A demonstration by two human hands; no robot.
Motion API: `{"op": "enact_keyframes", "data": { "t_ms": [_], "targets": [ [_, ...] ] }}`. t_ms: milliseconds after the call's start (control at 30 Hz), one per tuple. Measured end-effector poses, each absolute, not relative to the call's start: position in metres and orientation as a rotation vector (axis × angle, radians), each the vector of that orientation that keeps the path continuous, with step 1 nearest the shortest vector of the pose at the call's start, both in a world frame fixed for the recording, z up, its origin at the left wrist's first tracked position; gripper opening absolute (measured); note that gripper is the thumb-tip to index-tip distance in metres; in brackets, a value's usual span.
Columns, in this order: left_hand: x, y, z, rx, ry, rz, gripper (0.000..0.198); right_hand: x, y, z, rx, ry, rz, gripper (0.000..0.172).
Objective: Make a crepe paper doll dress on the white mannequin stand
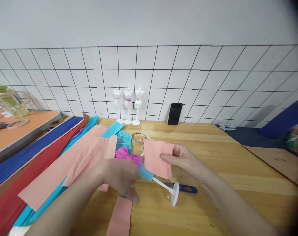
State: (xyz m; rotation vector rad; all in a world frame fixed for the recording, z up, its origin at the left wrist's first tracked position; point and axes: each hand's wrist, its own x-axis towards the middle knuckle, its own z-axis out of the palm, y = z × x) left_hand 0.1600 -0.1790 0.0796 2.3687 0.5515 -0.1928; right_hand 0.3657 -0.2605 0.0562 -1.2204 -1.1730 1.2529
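Note:
A square of salmon-pink crepe paper [155,159] is pinched between the thumb and fingers of my right hand [182,159]. My left hand [121,175] reaches down over the table, its fingers mostly hidden beneath it. Close below that hand lies a pink paper strip [119,218]. A small mannequin stand [174,194] rests on its side between my hands. Light blue paper [145,172] wraps its body, partly covered by the pink square. At its upper end sits a magenta pleated paper piece [129,156]. A blue-handled tool [188,188] lies behind the stand's base.
Several long crepe paper strips [62,170] cover the left side. Three white mannequins [128,101] stand by the tiled wall, with a phone [175,113] leaning to their right. A beaded ring [138,137] lies mid-table. Far left is a clear jug [14,103]; cardboard [278,162] lies right.

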Motion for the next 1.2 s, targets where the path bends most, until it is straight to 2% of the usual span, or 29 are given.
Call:
{"op": "enact_keyframes", "data": {
  "t_ms": [100,267,367,433,600,900,1133,1200],
  "targets": [
    [0.156,-0.173,0.094,2.384,0.69,-0.13,0.036,0.365,-0.26,0.056,-1.219,-1.174,1.206,0.03],
    [0.177,-0.172,0.083,2.055,0.921,0.622,0.029,0.36,-0.257,0.053,-1.256,-1.174,0.998,0.027],
    [0.191,-0.184,0.072,1.9,0.886,0.837,0.023,0.356,-0.255,0.052,-1.336,-1.167,0.826,0.024],
    [0.197,-0.193,0.069,1.788,0.668,0.784,0.017,0.352,-0.254,0.052,-1.337,-1.196,0.792,0.022],
    [0.204,-0.201,0.066,1.422,0.294,0.658,0.031,0.349,-0.253,0.051,-1.228,-1.253,0.854,0.022],
    [0.204,-0.195,0.056,1.222,0.262,0.611,0.028,0.353,-0.251,0.048,-1.257,-1.151,0.86,0.032],
    [0.208,-0.196,0.051,1.378,0.308,0.681,0.03,0.346,-0.254,0.048,-1.258,-1.251,0.829,0.019],
    [0.208,-0.196,0.052,1.427,0.28,0.664,0.031,0.345,-0.255,0.048,-1.286,-1.274,0.763,0.019]
  ]
}}
